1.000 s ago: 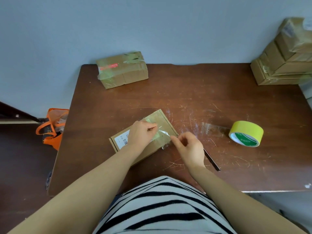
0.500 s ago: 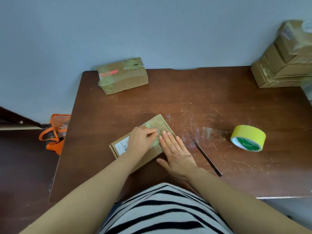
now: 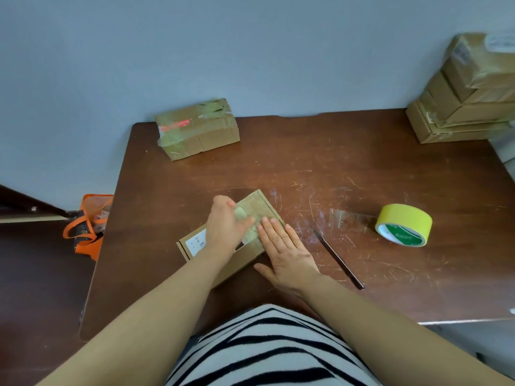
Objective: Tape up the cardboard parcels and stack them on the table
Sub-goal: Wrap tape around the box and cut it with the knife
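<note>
Fingers (image 3: 274, 229) press parcel (image 3: 257, 203) on scratched table (image 3: 348, 165) by wall (image 3: 250, 51).

Bare table (image 3: 320, 151) between parcels (image 3: 196, 129)

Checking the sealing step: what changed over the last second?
The right hand let go of the tape end it pinched beside the parcel and moved left, now lying flat on it. The left hand stays on the parcel; roll, blade and other parcels unmoved.

A packing station: taped parcels (image 3: 471, 96) stacked on a scratched wooden table (image 3: 334, 168), tape roll (image 3: 403, 224) nearby.
</note>
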